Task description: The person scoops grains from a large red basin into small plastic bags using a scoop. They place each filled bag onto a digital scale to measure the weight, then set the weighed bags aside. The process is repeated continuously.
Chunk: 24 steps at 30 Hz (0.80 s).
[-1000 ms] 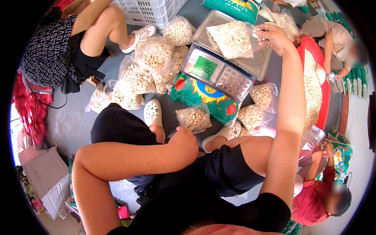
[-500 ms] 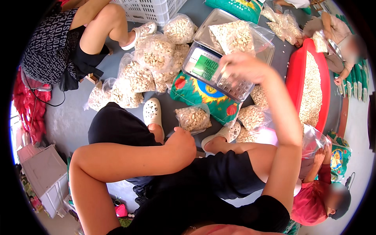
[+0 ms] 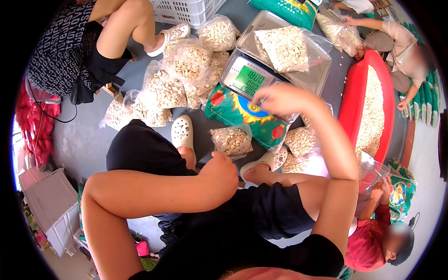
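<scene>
A digital scale (image 3: 284, 77) with a lit green display stands on a green printed sack (image 3: 233, 111). On its metal pan lies a clear bag of pale nuts or seeds (image 3: 283, 49). My right hand (image 3: 288, 100) is over the scale's keypad, blurred, with its fingers bent together; whatever is between them is too small to name. Close to my body, my left hand (image 3: 219, 176) is curled closed above my lap, its finger pads turned out of sight. Just beyond it, a small filled clear bag (image 3: 231, 141) lies on the floor between my shoes.
Several filled bags (image 3: 186, 63) are piled left of the scale, below a white plastic crate (image 3: 186, 10). To the right stands a red tub (image 3: 350, 95) of loose pale pieces. One person sits at the left; two others work at the right, one holding a clear bag (image 3: 371, 170).
My right hand has moved down and slightly left from the upper keypad. My left hand has barely moved. At the far right, a person has reached onto a large clear bag.
</scene>
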Motion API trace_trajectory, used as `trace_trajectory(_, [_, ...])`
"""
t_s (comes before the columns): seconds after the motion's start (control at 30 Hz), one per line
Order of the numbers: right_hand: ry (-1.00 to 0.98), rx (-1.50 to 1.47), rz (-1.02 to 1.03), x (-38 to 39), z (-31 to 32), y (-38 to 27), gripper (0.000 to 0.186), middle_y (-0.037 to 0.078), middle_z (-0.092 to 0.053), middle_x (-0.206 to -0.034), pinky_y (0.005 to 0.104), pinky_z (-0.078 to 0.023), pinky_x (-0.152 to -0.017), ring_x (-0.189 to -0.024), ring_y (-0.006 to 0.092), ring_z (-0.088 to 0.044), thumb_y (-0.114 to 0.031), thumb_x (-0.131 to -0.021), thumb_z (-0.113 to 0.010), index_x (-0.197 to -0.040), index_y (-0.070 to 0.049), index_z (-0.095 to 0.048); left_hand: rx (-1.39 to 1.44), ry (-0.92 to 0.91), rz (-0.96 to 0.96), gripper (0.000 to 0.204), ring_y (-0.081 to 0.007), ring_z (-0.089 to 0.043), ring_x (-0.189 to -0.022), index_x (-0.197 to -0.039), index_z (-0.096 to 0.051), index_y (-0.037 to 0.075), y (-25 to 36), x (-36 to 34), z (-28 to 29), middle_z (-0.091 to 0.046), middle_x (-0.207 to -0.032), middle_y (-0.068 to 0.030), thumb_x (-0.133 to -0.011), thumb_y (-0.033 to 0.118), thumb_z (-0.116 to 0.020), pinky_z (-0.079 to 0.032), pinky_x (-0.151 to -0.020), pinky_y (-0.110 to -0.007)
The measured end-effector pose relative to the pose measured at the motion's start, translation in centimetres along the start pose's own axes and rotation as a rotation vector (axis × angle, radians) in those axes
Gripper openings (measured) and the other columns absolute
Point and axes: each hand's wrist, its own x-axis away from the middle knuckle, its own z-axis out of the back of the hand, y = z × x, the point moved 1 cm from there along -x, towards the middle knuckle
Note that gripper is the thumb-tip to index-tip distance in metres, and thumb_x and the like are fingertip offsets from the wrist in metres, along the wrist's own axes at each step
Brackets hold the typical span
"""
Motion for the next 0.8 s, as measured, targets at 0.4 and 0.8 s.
trace_trajectory(0.4, [0.495, -0.457, -0.598, 3.0, 8.1, 10.7, 0.063, 0.005, -0.054, -0.074, 0.0271, -0.045, -0.043, -0.050, 0.0153, -0.057, -0.070, -0.086, -0.041, -0.129, -0.023, -0.048, -0.017, -0.002, 0.023, 0.027, -0.0203, -0.059, -0.085, -0.092, -0.064, 0.006, -0.3, 0.4, -0.9, -0.063, -0.087, -0.0033, -0.082, 0.030, -0.058, -0.040, -0.070, -0.035])
trace_trajectory(0.8, [0.495, -0.524, -0.576, 1.6, 9.5, 15.6, 0.075, 0.009, -0.057, -0.066, 0.0291, -0.039, -0.045, -0.047, 0.0178, -0.053, -0.073, -0.085, -0.038, -0.113, -0.007, -0.060, 0.087, -0.057, 0.073, 0.024, -0.0201, -0.059, -0.085, -0.093, -0.064, 0.008, -1.3, 1.7, -1.2, -0.063, -0.086, -0.0029, -0.082, 0.027, -0.057, -0.040, -0.068, -0.035])
